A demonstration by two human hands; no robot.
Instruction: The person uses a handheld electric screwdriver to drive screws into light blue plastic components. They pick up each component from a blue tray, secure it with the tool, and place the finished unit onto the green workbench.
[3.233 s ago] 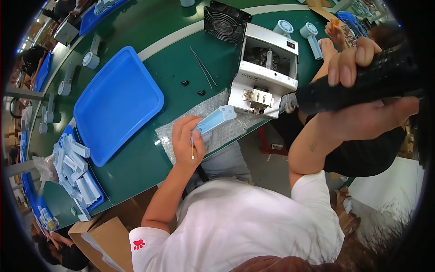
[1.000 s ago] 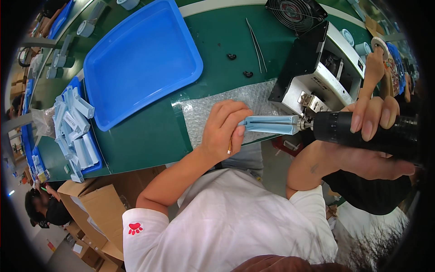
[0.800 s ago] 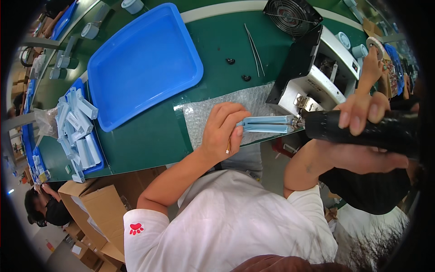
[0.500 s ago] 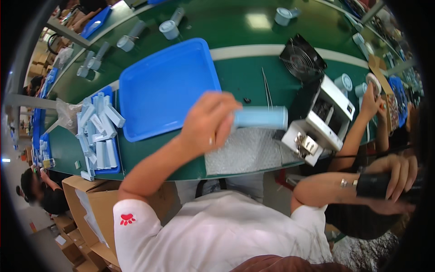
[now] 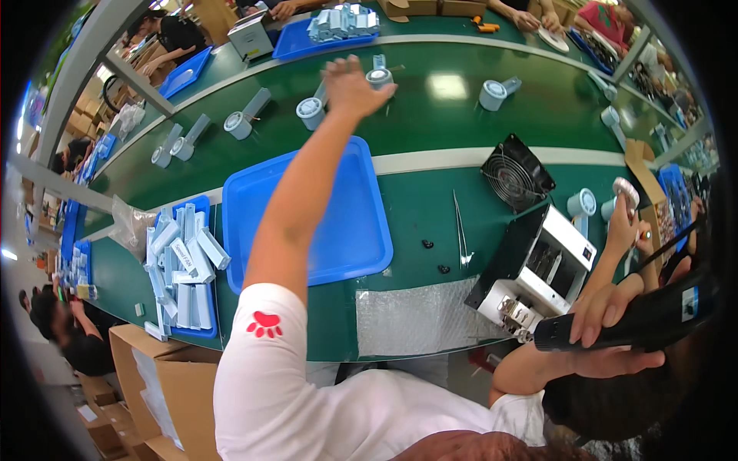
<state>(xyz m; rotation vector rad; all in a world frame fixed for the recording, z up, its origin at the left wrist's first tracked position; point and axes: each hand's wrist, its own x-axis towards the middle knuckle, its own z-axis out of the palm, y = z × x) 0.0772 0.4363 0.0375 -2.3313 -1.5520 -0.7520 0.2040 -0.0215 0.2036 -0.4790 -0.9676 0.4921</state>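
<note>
My left hand (image 5: 352,88) is stretched far out over the green belt, fingers apart and holding nothing. Just beyond its thumb stands a light-blue fan housing with a round head and a handle (image 5: 378,77). A similar housing (image 5: 310,113) is partly behind my wrist. At the lower right, my right hand (image 5: 603,315) grips a black electric screwdriver (image 5: 646,319). Its tip end is beside the metal front of a black-and-white screw feeder (image 5: 530,276). Bubble wrap (image 5: 415,319) lies flat in front of me, with tweezers (image 5: 460,230) and small black pieces (image 5: 443,270) beyond it.
A blue tray (image 5: 361,192) sits under my left arm. Left of it, another blue tray (image 5: 204,307) holds piled light-blue handles (image 5: 184,253). A black cooling fan (image 5: 516,175) stands behind the feeder. Another person's hand (image 5: 621,230) holds a round part at the right. Cardboard boxes (image 5: 184,392) stand lower left.
My left hand has moved from above the bubble wrap out over the belt and let go of the light-blue housing. The screwdriver in my right hand has come nearer the feeder.
</note>
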